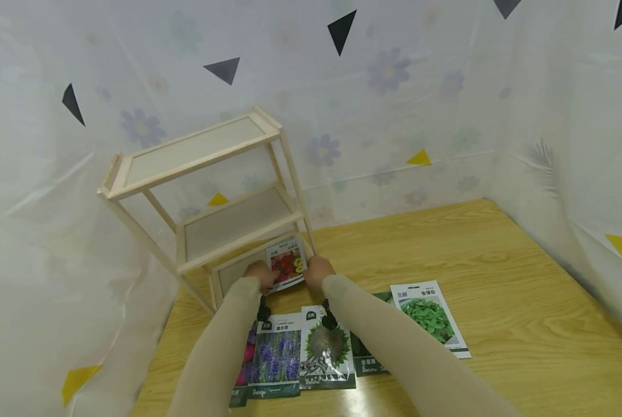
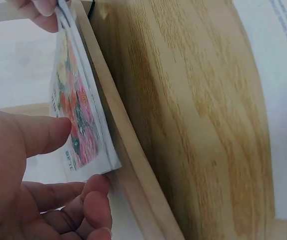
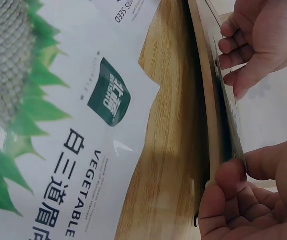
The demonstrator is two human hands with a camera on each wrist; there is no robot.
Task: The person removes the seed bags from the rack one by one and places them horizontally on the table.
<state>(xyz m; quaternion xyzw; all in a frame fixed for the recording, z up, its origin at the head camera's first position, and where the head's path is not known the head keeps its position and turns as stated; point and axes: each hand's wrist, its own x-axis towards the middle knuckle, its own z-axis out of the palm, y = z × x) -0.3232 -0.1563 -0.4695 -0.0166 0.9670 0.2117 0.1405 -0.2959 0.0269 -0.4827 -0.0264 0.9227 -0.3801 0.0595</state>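
A seed packet (image 1: 287,263) with red and yellow flowers stands tilted at the lowest shelf of a small wooden rack (image 1: 196,166). My left hand (image 1: 261,274) pinches its left side, thumb on the printed face in the left wrist view. On the other side, my right hand (image 1: 318,272) grips the packet's edge between thumb and fingers. In the right wrist view both the left hand (image 3: 268,37) and the right hand (image 3: 256,192) hold the thin packet just over the shelf's front rail (image 3: 208,95).
In front of the rack lie a lavender packet (image 1: 277,356), a sunflower packet (image 1: 328,347), a partly covered green packet (image 1: 369,365) and a pink-flowered one (image 1: 244,370). A green-leaf packet (image 1: 428,318) lies farther right on the wooden table (image 1: 530,289). Patterned sheeting hangs behind.
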